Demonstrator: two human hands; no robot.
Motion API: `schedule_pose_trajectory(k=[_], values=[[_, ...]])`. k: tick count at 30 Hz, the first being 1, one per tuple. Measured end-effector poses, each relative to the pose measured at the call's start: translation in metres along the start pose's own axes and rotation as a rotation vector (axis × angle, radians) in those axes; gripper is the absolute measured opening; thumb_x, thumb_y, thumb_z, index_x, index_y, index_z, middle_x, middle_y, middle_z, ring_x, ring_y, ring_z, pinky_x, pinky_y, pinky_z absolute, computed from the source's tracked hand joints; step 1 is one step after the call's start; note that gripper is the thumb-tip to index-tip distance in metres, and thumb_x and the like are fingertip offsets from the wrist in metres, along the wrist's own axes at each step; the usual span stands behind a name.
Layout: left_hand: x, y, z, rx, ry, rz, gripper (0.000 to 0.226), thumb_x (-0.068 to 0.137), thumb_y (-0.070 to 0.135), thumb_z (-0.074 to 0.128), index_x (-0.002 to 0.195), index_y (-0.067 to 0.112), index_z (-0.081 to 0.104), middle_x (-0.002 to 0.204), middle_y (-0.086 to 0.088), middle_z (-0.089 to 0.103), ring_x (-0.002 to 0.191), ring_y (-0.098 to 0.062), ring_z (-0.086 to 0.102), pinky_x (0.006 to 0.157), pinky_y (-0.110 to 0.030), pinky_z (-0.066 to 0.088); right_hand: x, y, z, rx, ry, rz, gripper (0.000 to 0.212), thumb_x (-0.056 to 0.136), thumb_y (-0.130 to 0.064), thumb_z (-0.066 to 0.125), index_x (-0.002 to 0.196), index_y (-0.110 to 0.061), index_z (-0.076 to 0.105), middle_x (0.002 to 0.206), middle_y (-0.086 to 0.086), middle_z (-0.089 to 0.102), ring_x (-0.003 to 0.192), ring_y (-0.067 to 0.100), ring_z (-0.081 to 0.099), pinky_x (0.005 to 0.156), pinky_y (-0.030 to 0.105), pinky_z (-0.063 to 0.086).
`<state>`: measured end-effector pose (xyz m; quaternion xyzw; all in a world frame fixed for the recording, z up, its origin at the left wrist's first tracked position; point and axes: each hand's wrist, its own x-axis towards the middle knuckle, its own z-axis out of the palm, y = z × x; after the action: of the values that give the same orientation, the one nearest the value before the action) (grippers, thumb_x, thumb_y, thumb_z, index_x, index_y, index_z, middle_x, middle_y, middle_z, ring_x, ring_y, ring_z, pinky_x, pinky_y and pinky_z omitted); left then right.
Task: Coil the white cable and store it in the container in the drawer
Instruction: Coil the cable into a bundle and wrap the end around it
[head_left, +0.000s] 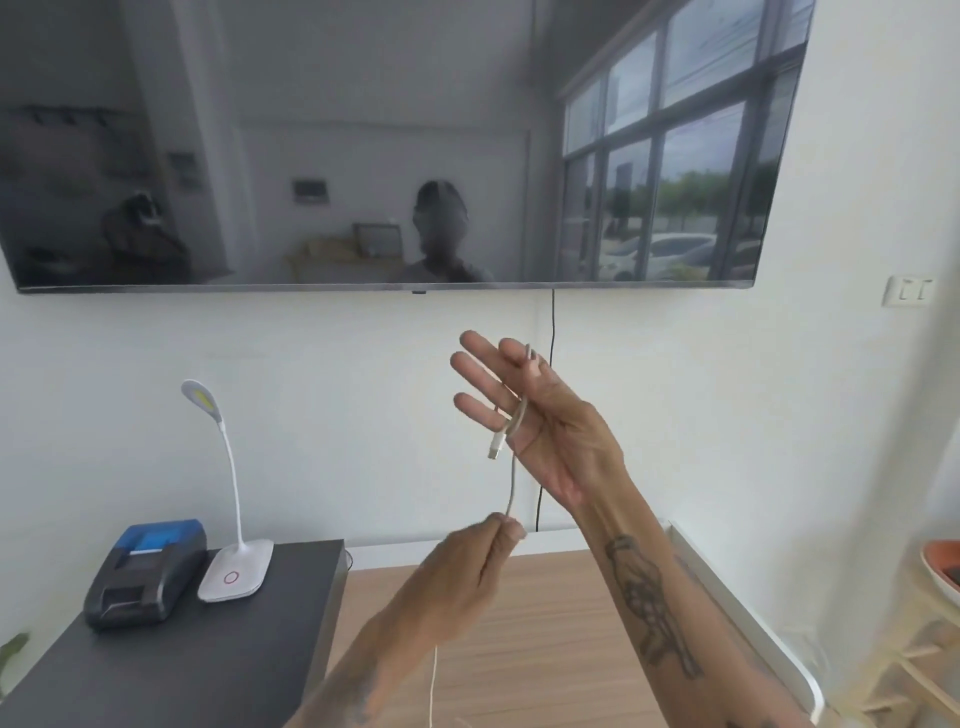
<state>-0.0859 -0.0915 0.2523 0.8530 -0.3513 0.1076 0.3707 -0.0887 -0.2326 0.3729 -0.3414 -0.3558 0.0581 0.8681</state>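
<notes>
The white cable (511, 483) hangs in the air in front of the wall. My right hand (530, 415) is raised with its fingers spread, and the cable loops around its palm and thumb; a plug end dangles below the fingers. My left hand (483, 551) sits lower, pinching the cable between thumb and fingertips. From there the rest of the cable drops down past my left wrist and out of the bottom of the view. No drawer or container shows in this view.
A dark cabinet (218, 654) stands at the lower left, carrying a black and blue printer (148, 571) and a white desk lamp (234, 525). A large television (363, 145) hangs on the wall above. A white-framed panel (748, 618) leans at the right, over wooden floor.
</notes>
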Motion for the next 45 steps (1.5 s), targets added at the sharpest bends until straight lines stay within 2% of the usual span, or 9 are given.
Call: schedule_pose_trajectory(k=[3,7,11,15,23,32,36,41,45], values=[[-0.021,0.016,-0.003,0.303,-0.031,0.138,0.042,0.103,0.053,0.015,0.111,0.030,0.049,0.105,0.011,0.062,0.096,-0.014,0.060,0.082,-0.032,0.048,0.007,0.008,-0.017,-0.485,0.171,0.012,0.025,0.108,-0.012,0.037,0.116,-0.011,0.061,0.149,0.013,0.052,0.135,0.033,0.052,0.113,0.057,0.037],[-0.012,0.029,-0.057,0.442,0.172,0.276,0.041,0.101,0.041,0.027,0.103,0.023,0.064,0.089,0.003,0.059,0.075,-0.018,0.062,0.068,-0.034,0.052,-0.009,0.023,-0.044,-0.964,0.189,0.216,0.022,0.107,-0.017,0.044,0.113,-0.012,0.065,0.131,0.003,0.068,0.125,0.017,0.062,0.116,0.050,0.035],[0.020,0.018,-0.113,0.420,0.347,0.271,0.028,0.102,0.032,0.048,0.100,0.018,0.072,0.085,0.001,0.058,0.066,-0.019,0.060,0.061,-0.036,0.053,-0.026,0.036,-0.031,-0.816,0.094,0.369,0.035,0.109,-0.032,0.037,0.111,-0.007,0.061,0.096,0.013,0.076,0.072,0.024,0.073,0.073,0.036,0.057],[0.054,0.007,-0.130,0.218,0.347,0.246,0.038,0.093,0.048,0.052,0.094,0.016,0.073,0.081,0.003,0.055,0.066,-0.016,0.055,0.065,-0.031,0.048,-0.032,0.042,-0.014,-0.707,0.110,0.337,0.041,0.105,-0.044,0.038,0.098,-0.011,0.063,0.060,0.000,0.051,0.042,0.013,0.035,0.050,0.023,0.033],[0.063,0.002,-0.074,-0.209,0.414,0.020,0.044,0.090,0.065,0.047,0.083,0.023,0.060,0.061,0.010,0.054,0.057,-0.008,0.050,0.060,-0.024,0.044,-0.032,0.020,0.008,-0.245,0.042,0.162,0.027,0.107,-0.018,0.040,0.108,-0.003,0.062,0.066,0.001,0.058,0.048,0.012,0.053,0.057,0.022,0.045],[-0.024,0.027,0.000,0.315,0.055,0.214,0.031,0.104,0.049,0.019,0.102,0.031,0.045,0.098,0.010,0.054,0.080,-0.018,0.058,0.071,-0.039,0.051,0.000,-0.005,-0.014,-0.600,0.174,0.027,0.034,0.108,-0.003,0.036,0.139,0.005,0.047,0.134,0.021,0.063,0.118,0.036,0.066,0.102,0.046,0.051],[-0.015,0.033,-0.058,0.341,0.294,0.277,0.021,0.101,0.038,0.042,0.098,0.028,0.060,0.085,0.013,0.048,0.066,-0.007,0.054,0.060,-0.031,0.051,-0.017,0.003,-0.034,-0.918,0.165,0.270,0.034,0.109,-0.010,0.039,0.139,0.005,0.048,0.123,0.016,0.071,0.102,0.031,0.073,0.091,0.040,0.058],[0.029,0.021,-0.118,0.269,0.367,0.170,0.008,0.093,0.033,0.066,0.090,0.032,0.073,0.079,0.018,0.048,0.068,-0.001,0.055,0.063,-0.022,0.045,-0.031,0.027,-0.025,-0.644,0.049,0.328,0.049,0.110,-0.035,0.030,0.128,0.003,0.056,0.114,0.020,0.073,0.075,0.029,0.075,0.054,0.027,0.052],[0.053,0.017,-0.107,-0.060,0.330,-0.004,0.010,0.091,0.030,0.068,0.086,0.030,0.077,0.086,0.001,0.066,0.079,-0.013,0.064,0.074,-0.032,0.052,-0.028,0.029,-0.015,-0.460,0.020,0.310,0.046,0.106,-0.035,0.035,0.123,-0.003,0.062,0.114,0.022,0.072,0.075,0.028,0.075,0.063,0.031,0.057]])
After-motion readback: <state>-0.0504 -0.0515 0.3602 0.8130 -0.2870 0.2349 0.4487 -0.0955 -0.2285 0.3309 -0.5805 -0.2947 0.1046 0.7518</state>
